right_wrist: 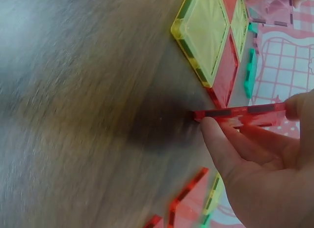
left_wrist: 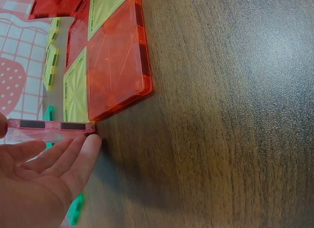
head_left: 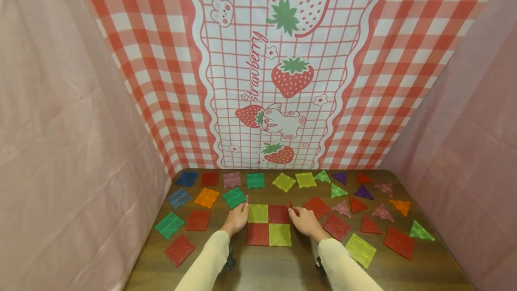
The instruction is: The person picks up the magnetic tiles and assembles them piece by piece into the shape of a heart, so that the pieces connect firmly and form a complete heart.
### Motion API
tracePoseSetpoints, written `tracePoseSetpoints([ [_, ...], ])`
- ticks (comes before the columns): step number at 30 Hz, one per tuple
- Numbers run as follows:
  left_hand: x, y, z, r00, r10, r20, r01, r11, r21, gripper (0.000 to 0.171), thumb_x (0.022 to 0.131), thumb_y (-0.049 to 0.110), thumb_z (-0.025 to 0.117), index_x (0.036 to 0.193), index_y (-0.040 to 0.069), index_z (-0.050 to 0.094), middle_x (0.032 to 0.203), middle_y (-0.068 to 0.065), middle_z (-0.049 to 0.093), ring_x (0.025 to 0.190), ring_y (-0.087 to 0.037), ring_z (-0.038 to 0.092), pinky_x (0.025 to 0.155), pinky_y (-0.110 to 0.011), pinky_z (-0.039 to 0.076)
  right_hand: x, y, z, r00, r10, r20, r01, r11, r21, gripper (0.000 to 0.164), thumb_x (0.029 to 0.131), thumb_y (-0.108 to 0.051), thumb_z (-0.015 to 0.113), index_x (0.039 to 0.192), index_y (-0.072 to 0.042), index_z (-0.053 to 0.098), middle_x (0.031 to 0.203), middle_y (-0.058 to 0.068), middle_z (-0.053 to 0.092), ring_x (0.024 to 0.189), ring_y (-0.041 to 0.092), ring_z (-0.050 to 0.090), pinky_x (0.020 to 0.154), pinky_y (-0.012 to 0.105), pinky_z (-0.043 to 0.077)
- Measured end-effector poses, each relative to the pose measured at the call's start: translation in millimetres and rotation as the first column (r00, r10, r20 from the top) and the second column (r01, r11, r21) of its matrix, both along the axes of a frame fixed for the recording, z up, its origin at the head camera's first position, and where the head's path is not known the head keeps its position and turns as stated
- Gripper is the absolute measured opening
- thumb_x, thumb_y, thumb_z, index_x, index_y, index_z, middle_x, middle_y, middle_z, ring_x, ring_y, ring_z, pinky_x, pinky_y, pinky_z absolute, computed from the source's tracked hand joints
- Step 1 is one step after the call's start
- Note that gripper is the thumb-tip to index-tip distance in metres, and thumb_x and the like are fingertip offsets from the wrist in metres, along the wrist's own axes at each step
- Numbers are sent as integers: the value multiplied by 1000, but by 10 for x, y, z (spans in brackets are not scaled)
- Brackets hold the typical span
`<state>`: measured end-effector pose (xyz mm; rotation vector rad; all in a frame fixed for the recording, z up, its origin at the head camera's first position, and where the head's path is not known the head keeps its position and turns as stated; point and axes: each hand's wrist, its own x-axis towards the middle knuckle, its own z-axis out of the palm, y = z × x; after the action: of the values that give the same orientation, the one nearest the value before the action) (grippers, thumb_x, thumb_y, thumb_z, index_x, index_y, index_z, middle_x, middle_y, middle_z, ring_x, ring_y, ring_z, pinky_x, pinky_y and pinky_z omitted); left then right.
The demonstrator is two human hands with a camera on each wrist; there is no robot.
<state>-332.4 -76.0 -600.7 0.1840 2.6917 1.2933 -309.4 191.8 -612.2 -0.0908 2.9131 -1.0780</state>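
Two yellow and two red magnetic tiles lie flat, edge to edge, in a two-by-two block (head_left: 258,235) on the wooden table. At its left side my left hand (head_left: 236,220) grips a translucent pink magnetic tile (left_wrist: 52,125) standing on edge, the lower end at the yellow tile's border. On the opposite side my right hand (head_left: 305,222) grips a red magnetic tile (right_wrist: 240,112), also on edge, next to the block's far red tile (head_left: 278,214). Thumb and fingers lie on either side of each tile. Whether the upright tiles touch the block is hard to tell.
Loose square tiles, such as a green one (head_left: 169,225) and an orange one (head_left: 207,197), lie on the left. Red squares (head_left: 399,243), a yellow square (head_left: 361,250) and several triangles (head_left: 370,225) lie on the right. A checked strawberry cloth (head_left: 282,80) hangs behind the table.
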Motion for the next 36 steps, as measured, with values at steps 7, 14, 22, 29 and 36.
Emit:
tracePoseSetpoints([
  [7,-17,3,-22,1000,7,24,-7,1000,16,55,110,32,34,147,-6,45,147,-29,50,138,-49,44,113,-61,37,-50,-29,-33,996,-81,22,83,991,-102,51,109,-30,42,140,8,54,117,25,70,120,46,60,104,60,46],
  [14,-33,11,-35,1000,7,22,-8,999,32,52,110,30,35,147,-6,45,147,-29,50,138,-49,45,113,-62,37,-40,-35,-43,994,-89,66,100,978,-184,52,110,-30,39,143,8,50,131,29,63,80,23,73,96,55,52],
  [22,-7,33,-39,1000,7,10,-7,1000,24,50,110,29,37,146,-4,47,143,-29,54,130,-47,53,108,-60,42,-25,-35,-82,993,-93,70,107,967,-229,51,110,-32,38,140,6,55,138,29,58,83,25,75,89,49,57],
  [29,55,147,-46,1000,-25,-2,25,999,33,51,109,32,39,145,-3,49,139,-27,59,126,-45,57,105,-59,45,95,38,-51,991,-127,51,135,970,-203,49,110,-30,40,139,5,57,132,27,63,81,23,74,86,48,58],
  [36,90,203,-52,998,-49,30,47,997,55,53,109,37,39,146,-1,48,135,-25,62,120,-42,62,103,-57,48,169,127,-41,993,-108,53,116,975,-188,51,111,-31,36,142,6,54,133,27,63,87,25,73,94,54,54],
])
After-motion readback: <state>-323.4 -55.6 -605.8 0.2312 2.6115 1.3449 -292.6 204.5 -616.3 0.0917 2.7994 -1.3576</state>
